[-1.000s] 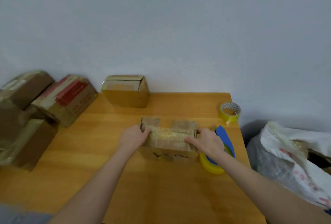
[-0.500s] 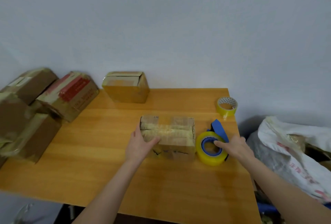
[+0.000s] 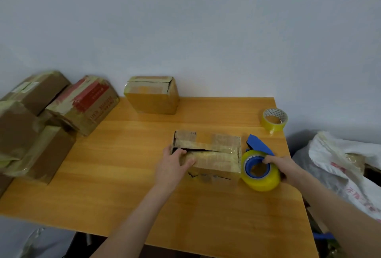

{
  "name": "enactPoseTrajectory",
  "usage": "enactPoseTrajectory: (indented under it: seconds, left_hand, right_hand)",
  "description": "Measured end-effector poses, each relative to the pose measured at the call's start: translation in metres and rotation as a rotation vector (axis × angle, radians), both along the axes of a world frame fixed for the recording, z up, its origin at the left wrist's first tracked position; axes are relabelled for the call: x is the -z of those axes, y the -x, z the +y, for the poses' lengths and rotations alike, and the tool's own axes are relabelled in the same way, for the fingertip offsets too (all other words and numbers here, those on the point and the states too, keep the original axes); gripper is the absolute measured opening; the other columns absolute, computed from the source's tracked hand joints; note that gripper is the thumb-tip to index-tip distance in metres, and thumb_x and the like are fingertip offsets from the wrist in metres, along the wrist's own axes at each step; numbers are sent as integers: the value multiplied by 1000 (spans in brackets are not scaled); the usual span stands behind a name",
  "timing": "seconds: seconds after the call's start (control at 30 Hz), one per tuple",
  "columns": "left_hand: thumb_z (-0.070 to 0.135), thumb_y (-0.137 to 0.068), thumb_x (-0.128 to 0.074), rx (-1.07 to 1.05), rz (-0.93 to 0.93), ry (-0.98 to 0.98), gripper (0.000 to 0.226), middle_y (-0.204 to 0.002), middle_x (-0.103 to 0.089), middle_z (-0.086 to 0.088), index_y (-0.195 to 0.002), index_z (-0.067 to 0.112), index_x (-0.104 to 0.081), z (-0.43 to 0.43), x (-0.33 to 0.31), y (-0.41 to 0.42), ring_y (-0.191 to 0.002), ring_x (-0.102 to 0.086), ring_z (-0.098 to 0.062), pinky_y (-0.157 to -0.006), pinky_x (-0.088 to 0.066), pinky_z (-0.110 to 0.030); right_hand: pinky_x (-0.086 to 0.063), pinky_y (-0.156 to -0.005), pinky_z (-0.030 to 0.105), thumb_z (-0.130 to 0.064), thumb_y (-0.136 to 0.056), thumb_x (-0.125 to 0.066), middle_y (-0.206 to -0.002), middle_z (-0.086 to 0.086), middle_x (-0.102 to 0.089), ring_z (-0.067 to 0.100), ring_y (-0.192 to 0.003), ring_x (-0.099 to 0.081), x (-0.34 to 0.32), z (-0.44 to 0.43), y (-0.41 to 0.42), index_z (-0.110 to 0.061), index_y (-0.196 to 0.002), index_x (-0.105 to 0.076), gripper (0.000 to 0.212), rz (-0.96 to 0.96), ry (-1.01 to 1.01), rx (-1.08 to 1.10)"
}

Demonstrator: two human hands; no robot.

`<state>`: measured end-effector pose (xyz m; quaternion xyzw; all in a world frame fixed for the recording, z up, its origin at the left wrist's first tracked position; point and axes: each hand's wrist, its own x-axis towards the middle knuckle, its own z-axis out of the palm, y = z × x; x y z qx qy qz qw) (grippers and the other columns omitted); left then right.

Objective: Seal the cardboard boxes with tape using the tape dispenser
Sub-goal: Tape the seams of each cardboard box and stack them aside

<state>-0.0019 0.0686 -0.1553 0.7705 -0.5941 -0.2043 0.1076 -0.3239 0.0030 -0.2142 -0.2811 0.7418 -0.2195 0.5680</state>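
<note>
Nearest the camera ran the front edge of an orange-brown wooden table (image 3: 123, 185), its top smooth and faintly glossy, and two bare forearms reached out over it. The left hand (image 3: 175, 165) gripped the left end of a small cardboard box (image 3: 216, 156) that stood at the middle of the table, the fingers hooked into the dark slit between its top flaps and the thumb pressed on the near flap. Old shiny tape covered the flaps, yet the seam gaped. Just beside the box's right end, the right hand (image 3: 282, 165) grasped a blue tape dispenser (image 3: 258, 170) loaded with a yellowish roll, which rested on the table.

Farther back, near the right edge, a spare roll of tape (image 3: 274, 122) lay flat. A second box (image 3: 152, 96) stood against the wall at the table's far edge. A pile of boxes (image 3: 51, 150) crowded the left end, one printed in red. Off the table's right side slumped a white bag (image 3: 340, 160). Behind everything rose a plain pale grey-blue wall (image 3: 185, 20).
</note>
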Motion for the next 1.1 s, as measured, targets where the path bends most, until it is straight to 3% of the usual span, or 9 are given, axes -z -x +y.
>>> enactPoseTrajectory:
  seconds: [0.17, 0.3, 0.4, 0.47, 0.57, 0.77, 0.87, 1.03, 1.1]
  left_hand:
    - [71, -82, -43, 85, -210, 74, 71, -156, -10, -9, -136, 25, -41, 5, -4, 1, -139, -28, -27, -100, -45, -37]
    - [76, -68, -53, 210, -162, 173, 88, -151, -24, -4, -136, 22, -39, -3, -10, -15, -136, -34, -24, -103, -44, -39]
    - [78, -69, -52, 443, -234, 39, 104, -161, 10, 2, -152, 36, -7, -16, -12, -21, -148, 10, -24, -120, -6, -51]
    - [75, -73, -52, 473, -247, -46, 104, -157, 25, 1, -152, 38, 4, -21, -9, -21, -146, 20, -25, -119, -2, -50]
    - [66, -79, -56, 431, -206, -74, 98, -158, 24, -4, -154, 32, -2, -19, -2, -21, -147, 16, -25, -119, -17, -46]
    - [64, -85, -48, 435, -255, -44, 89, -158, 23, -6, -154, 30, -4, -3, 7, -2, -147, 15, -24, -117, -22, -38]
    - [64, -84, -51, 421, -205, -50, 91, -158, 23, -4, -154, 30, -6, 0, 6, -1, -147, 16, -23, -118, -20, -39]
    - [57, -82, -63, 302, 159, 91, 79, -159, 20, 5, -149, 29, -34, 9, -10, -14, -144, -17, -14, -111, -30, -31]
    - [51, -90, -56, 126, 256, 189, 62, -161, -4, 1, -145, 25, -42, 1, -26, -16, -139, -28, -14, -108, -34, -33]
  right_hand:
    - [-54, -89, 51, -22, -70, -83, -107, 17, -69, 36, -98, -66, -16, -1, -4, -5, -110, -64, 48, -125, 17, 9]
    - [-49, -70, 38, -16, -73, -80, -101, 13, -60, 25, -83, -58, -50, 2, 4, 0, -112, -56, 49, 109, 213, -67]
    - [-50, -76, 42, -14, -75, -79, -107, 11, -58, 28, -89, -59, -84, 2, 18, -7, -119, -52, 52, 135, 355, -94]
    - [-51, -86, 47, -15, -76, -80, -114, 8, -59, 29, -97, -60, -109, 1, 19, -15, -123, -51, 55, 110, 436, -154]
    - [-51, -87, 43, -15, -77, -78, -114, 1, -60, 25, -100, -62, -145, 5, 0, -19, -124, -52, 54, 0, 525, -264]
    - [-53, -77, 30, -34, -45, -82, -110, -4, -62, 15, -97, -65, -173, 5, -60, -31, -118, -53, 78, -54, 509, -588]
    - [-53, -81, 31, -24, -49, -79, -113, 0, -62, 16, -99, -64, -167, 4, -77, -31, -117, -53, 73, -77, 482, -674]
    - [-53, -86, 35, -20, -47, -77, -116, 3, -61, 20, -104, -62, -165, -5, -81, -32, -117, -54, 74, -91, 479, -731]
    - [-53, -82, 32, -28, -39, -77, -116, 2, -61, 17, -103, -63, -168, -7, -79, -32, -118, -54, 82, -124, 497, -747]
